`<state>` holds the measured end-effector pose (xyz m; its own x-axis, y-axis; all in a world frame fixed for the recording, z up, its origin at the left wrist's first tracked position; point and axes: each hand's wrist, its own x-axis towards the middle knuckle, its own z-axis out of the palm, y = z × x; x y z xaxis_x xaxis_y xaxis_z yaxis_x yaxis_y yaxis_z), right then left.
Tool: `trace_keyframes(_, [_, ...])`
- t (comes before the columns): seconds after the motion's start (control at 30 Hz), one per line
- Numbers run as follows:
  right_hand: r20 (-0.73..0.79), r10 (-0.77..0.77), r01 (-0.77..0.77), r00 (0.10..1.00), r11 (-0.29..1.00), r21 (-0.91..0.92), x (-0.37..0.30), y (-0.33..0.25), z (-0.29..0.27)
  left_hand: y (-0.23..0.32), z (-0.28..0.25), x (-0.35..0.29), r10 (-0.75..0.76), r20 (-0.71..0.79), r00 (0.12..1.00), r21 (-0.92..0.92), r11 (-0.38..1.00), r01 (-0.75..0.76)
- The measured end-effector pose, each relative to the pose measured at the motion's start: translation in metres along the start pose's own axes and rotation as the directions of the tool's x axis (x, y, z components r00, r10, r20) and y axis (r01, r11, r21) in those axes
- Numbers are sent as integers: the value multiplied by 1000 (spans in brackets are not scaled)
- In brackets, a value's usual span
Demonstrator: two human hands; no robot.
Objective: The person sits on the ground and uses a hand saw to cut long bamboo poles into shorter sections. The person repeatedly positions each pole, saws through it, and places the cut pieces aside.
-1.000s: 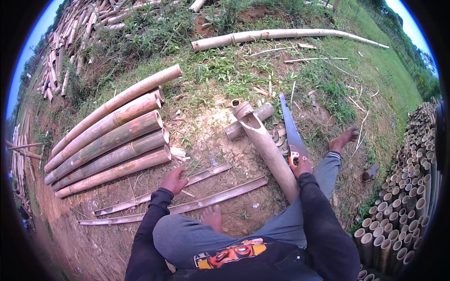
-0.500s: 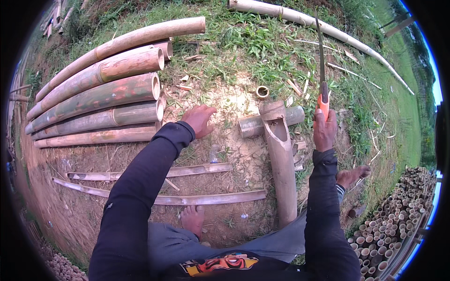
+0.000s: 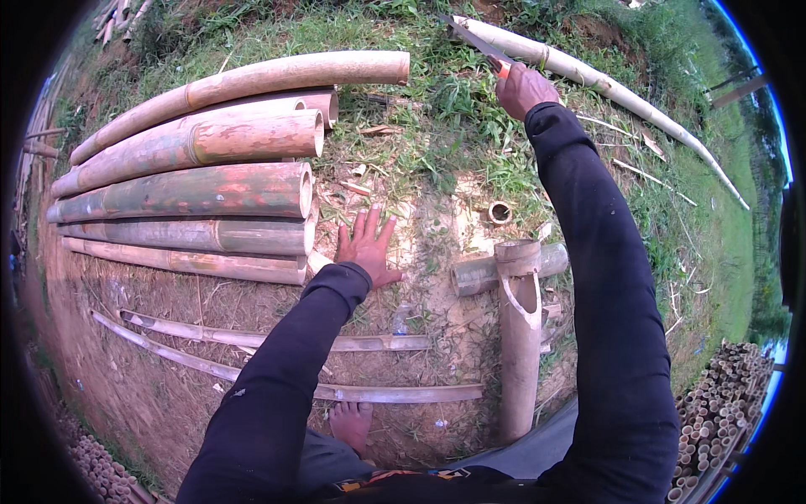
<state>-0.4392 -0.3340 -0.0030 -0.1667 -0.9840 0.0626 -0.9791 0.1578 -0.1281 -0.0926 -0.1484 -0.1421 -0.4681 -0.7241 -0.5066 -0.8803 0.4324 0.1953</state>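
Note:
My right hand [image 3: 526,91], stretched far forward, is closed round the orange handle of a hand saw [image 3: 473,37]. The saw's blade points up and left, by the near end of a long pale bamboo pole [image 3: 579,70]. My left hand [image 3: 368,250] holds nothing, its fingers spread, over sawdust-strewn ground just right of the stacked bamboo's cut ends. A thick bamboo piece [image 3: 519,361] with a notch cut near its top rests across a short greenish bamboo length [image 3: 475,275], between my arms. Beyond it is a small bamboo ring [image 3: 499,212].
Several thick bamboo poles [image 3: 193,189] lie side by side at the left. Two split bamboo strips [image 3: 403,393] stretch across the ground before my foot [image 3: 351,422]. Many cut bamboo tubes are piled [image 3: 714,420] at the lower right. Grass grows at the back and right.
My right hand has swung forward and left with the saw, its blade tilting leftward. My left hand has spread its fingers. The view has shifted, so ground objects sit lower.

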Motion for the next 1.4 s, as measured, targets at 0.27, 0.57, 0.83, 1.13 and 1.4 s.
trace_keyframes(0.27, [-37, -148, 143, 988, 984, -109, -141, 31, -63, -2, -12, -2, -5, 74, 997, -46, 999, 9])
trace_keyframes(0.57, [-31, 196, -189, 980, 969, 161, -502, 91, -141, 19, -8, -33, -83, 36, 996, -62, 994, 85])
trace_keyframes(0.83, [-290, -301, 354, 908, 923, 149, -412, 37, -87, 19, -51, -76, 366, 129, 922, 112, 918, -380])
trace_keyframes(1.13, [33, -18, 21, 999, 995, -98, -292, 29, -73, -10, -2, -153, 469, -72, 880, -173, 863, -475])
trace_keyframes(1.4, [21, -109, 109, 994, 994, -11, -431, 53, -104, -62, 19, -207, 350, -150, 925, -293, 878, -379])
